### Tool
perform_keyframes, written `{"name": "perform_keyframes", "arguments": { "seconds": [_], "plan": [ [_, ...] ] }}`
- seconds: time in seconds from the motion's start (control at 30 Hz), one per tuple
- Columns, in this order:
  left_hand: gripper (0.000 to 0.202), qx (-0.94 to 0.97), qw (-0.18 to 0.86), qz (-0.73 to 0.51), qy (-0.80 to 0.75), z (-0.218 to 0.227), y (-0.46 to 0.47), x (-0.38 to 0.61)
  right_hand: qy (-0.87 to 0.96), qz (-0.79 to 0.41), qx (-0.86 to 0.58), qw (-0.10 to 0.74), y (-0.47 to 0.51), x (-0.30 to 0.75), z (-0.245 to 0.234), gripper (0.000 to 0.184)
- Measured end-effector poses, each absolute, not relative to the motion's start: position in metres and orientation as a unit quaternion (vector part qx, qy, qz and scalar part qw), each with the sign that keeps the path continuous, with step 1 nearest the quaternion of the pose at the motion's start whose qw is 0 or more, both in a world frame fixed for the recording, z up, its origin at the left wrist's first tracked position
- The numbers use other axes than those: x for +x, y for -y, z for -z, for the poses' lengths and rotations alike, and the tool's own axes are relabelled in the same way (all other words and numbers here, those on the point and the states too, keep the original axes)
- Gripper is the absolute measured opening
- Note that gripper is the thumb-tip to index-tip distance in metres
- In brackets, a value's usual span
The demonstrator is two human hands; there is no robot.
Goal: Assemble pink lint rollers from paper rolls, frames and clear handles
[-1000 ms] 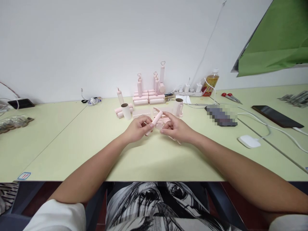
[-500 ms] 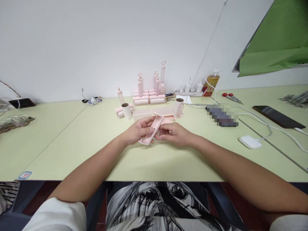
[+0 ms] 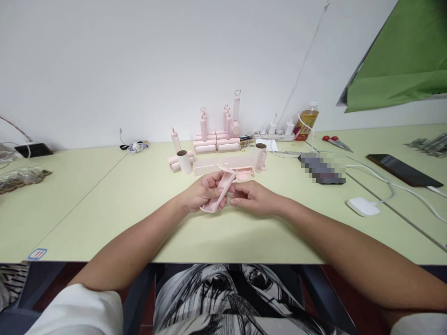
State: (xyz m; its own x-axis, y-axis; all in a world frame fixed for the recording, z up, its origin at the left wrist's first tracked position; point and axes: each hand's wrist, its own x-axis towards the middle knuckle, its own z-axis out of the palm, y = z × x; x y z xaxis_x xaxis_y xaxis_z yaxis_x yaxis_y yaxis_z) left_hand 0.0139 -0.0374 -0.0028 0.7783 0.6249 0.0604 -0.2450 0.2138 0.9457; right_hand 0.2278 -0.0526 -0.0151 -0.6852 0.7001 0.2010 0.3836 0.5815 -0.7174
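Head view: the left hand (image 3: 204,191) grips a pink trough-shaped casing (image 3: 226,183), tilted above the pale green tabletop (image 3: 226,239), hollow side showing; the right hand (image 3: 254,198) is curled just beside it, holding what I cannot tell; a white cardboard tube (image 3: 184,164) stands behind

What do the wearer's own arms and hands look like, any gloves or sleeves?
The left hand and right hand are ungloved, with no watch or bracelet showing. The left sleeve and right sleeve are white and short, leaving the left forearm and right forearm bare, with no cable or marking visible.
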Motion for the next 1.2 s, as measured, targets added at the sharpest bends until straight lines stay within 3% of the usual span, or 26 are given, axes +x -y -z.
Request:
{"name": "perform_keyframes", "arguments": {
  "seconds": [0.5,0.97,1.07,1.2],
  "plan": [
    [0.039,0.564,0.759,-0.306,-0.108,-0.006,0.048,0.015,0.911,-0.168,-0.226,0.301,0.055,0.228,-0.008,0.022],
    [0.037,0.615,0.717,-0.308,-0.116,-0.024,0.058,0.002,0.92,-0.122,-0.21,0.307,0.057,0.234,-0.014,0.028],
    [0.046,0.615,0.65,-0.426,-0.132,-0.036,0.052,-0.023,0.896,-0.088,-0.269,0.341,0.047,0.249,-0.009,0.032],
    [0.035,0.663,0.492,-0.493,-0.273,-0.045,0.028,-0.043,0.889,-0.098,-0.289,0.341,0.04,0.252,-0.003,0.029]
  ]
}}
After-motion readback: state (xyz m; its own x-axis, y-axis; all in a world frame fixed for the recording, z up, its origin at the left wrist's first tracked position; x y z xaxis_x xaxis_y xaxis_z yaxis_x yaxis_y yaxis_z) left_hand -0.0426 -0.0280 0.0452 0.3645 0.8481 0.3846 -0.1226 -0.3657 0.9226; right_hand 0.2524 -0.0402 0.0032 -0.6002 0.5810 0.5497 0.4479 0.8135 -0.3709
